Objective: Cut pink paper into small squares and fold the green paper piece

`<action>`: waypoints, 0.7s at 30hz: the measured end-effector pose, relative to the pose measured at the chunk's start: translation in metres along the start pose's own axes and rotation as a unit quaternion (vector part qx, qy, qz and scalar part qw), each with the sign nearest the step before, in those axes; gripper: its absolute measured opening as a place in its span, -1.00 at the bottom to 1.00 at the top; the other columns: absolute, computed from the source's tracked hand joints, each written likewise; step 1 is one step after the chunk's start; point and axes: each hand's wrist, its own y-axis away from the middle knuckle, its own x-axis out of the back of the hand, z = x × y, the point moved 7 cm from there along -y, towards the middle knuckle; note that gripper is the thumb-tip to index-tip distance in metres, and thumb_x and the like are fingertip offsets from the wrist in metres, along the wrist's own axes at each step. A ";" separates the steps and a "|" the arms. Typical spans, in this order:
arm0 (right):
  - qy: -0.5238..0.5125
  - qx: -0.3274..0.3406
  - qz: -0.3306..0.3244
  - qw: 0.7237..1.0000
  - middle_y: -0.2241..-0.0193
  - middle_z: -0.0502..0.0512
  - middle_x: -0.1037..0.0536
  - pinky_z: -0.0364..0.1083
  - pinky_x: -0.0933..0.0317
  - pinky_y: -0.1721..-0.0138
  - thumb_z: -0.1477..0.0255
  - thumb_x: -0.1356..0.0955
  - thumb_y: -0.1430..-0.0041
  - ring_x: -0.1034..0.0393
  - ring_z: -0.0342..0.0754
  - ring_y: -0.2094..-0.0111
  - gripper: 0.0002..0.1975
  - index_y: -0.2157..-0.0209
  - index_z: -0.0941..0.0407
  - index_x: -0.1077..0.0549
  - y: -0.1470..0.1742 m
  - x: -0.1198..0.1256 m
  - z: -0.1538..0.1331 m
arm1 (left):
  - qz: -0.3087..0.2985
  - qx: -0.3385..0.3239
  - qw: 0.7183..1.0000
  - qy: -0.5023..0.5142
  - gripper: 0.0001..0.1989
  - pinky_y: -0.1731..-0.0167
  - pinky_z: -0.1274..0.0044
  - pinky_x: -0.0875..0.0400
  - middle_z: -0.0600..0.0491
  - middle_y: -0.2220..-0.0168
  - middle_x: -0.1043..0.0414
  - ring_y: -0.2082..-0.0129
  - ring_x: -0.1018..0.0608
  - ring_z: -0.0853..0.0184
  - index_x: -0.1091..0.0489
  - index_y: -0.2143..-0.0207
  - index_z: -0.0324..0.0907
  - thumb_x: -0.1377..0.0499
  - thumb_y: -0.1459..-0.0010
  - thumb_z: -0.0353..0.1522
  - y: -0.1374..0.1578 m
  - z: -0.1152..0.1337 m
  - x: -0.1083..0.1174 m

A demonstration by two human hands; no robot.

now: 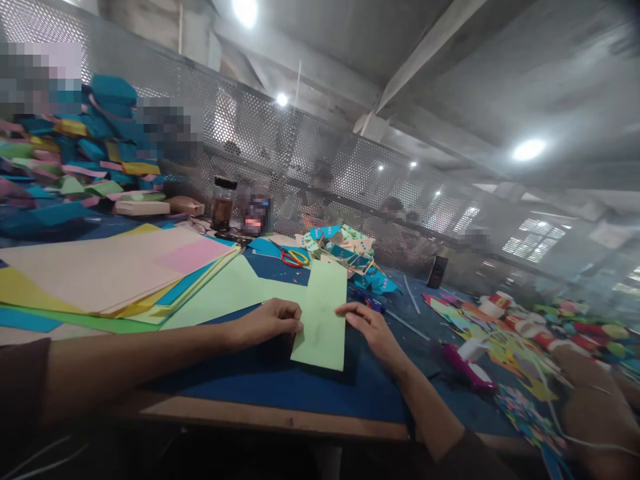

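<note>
A folded-looking piece of light green paper [323, 333] is held tilted above the blue tabletop. My left hand [273, 322] is closed on its left edge, with thumb and curled fingers pinching it. At the right edge my right hand [373, 330] has its fingertips on the paper; its thumb is hidden. Behind my left hand lies more light green paper [220, 293], beside a stack of coloured sheets [115, 267]. Scissors with red and yellow handles [294, 257] lie beyond the held paper.
A heap of dotted paper pieces [350, 247] lies at the back, with a blue glue gun [369, 300] nearer. A dark-lidded jar [223, 203] stands back left, below piled paper pieces [95, 153]. On the right are a magenta tool [467, 368] and another person's arm [590, 393].
</note>
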 end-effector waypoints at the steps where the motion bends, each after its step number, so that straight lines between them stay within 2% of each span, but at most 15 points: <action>1: -0.008 -0.003 0.009 1.000 0.16 0.06 -0.56 -0.07 -0.24 0.10 0.35 -0.26 -0.27 -0.43 -0.05 0.18 -0.74 0.10 0.09 -0.51 0.000 0.004 0.001 | 0.000 -0.003 1.000 -0.003 -0.70 0.52 0.58 -0.12 0.19 0.62 -0.32 0.57 -0.35 0.42 -0.25 0.55 -0.19 -0.26 0.02 -0.20 0.000 0.000 0.000; 3: 0.000 -0.002 0.016 1.000 0.12 0.08 -0.56 -0.04 -0.27 0.05 0.39 -0.27 -0.24 -0.46 -0.02 0.14 -0.69 0.02 0.08 -0.46 0.000 0.009 0.000 | -0.004 -0.010 1.000 -0.008 -0.72 0.51 0.57 -0.12 0.20 0.62 -0.28 0.56 -0.33 0.43 -0.25 0.56 -0.19 -0.25 0.01 -0.22 0.002 0.003 -0.001; 5: 0.057 0.014 0.025 0.998 0.09 0.08 -0.56 -0.01 -0.28 0.03 0.39 -0.29 -0.22 -0.46 0.00 0.11 -0.67 -0.02 0.06 -0.45 0.001 0.012 -0.006 | -0.009 -0.012 1.000 -0.002 -0.73 0.50 0.57 -0.13 0.20 0.62 -0.25 0.55 -0.33 0.42 -0.24 0.55 -0.18 -0.24 0.01 -0.23 0.005 0.007 -0.003; 8: 0.184 0.068 0.059 0.979 0.14 0.08 -0.57 0.02 -0.27 0.04 0.38 -0.30 -0.25 -0.45 0.03 0.12 -0.76 0.09 0.03 -0.51 0.002 0.017 -0.025 | -0.008 -0.019 1.000 0.011 -0.76 0.48 0.55 -0.17 0.20 0.61 -0.26 0.55 -0.34 0.41 -0.26 0.54 -0.17 -0.23 0.00 -0.25 0.010 0.017 -0.005; 11: 0.257 0.119 0.098 0.954 0.22 0.10 -0.57 0.03 -0.26 0.07 0.35 -0.29 -0.28 -0.45 0.06 0.15 -0.82 0.21 0.03 -0.53 0.002 0.029 -0.045 | -0.016 -0.053 0.998 0.032 -0.83 0.34 0.52 -0.30 0.11 0.53 -0.42 0.44 -0.44 0.34 -0.34 0.48 -0.19 -0.12 -0.10 -0.30 0.012 0.027 -0.005; 14: 0.290 0.144 0.143 0.935 0.27 0.11 -0.54 0.01 -0.28 0.13 0.32 -0.28 -0.30 -0.44 0.04 0.21 -0.82 0.24 0.04 -0.52 -0.003 0.051 -0.062 | -0.037 -0.066 0.996 0.056 -0.80 0.21 0.44 -0.37 0.02 0.44 -0.54 0.35 -0.54 0.27 -0.41 0.34 -0.23 0.00 -0.15 -0.36 0.012 0.027 -0.006; 17: 0.339 0.173 0.199 0.903 0.28 0.10 -0.48 -0.03 -0.28 0.22 0.29 -0.31 -0.27 -0.41 -0.01 0.31 -0.81 0.27 0.05 -0.53 -0.012 0.072 -0.083 | -0.016 -0.070 0.997 -0.027 -0.78 0.22 0.46 -0.37 0.03 0.42 -0.57 0.34 -0.56 0.27 -0.43 0.32 -0.22 0.01 -0.14 -0.42 0.012 0.021 -0.004; 19: 0.368 0.170 0.205 0.891 0.28 0.10 -0.47 -0.04 -0.27 0.24 0.28 -0.32 -0.26 -0.39 -0.04 0.35 -0.81 0.26 0.06 -0.54 -0.025 0.076 -0.095 | -0.014 -0.080 0.990 -0.118 -0.77 0.24 0.49 -0.36 0.06 0.39 -0.58 0.33 -0.56 0.29 -0.45 0.31 -0.20 0.01 -0.14 -0.46 0.014 0.020 -0.007; 21: 0.371 0.182 0.185 0.892 0.28 0.09 -0.47 -0.06 -0.26 0.26 0.30 -0.33 -0.25 -0.39 -0.06 0.35 -0.82 0.26 0.07 -0.54 -0.046 0.070 -0.107 | -0.023 -0.097 0.978 -0.185 -0.74 0.29 0.53 -0.37 0.08 0.37 -0.58 0.35 -0.55 0.32 -0.47 0.29 -0.19 0.02 -0.13 -0.49 0.017 0.020 -0.013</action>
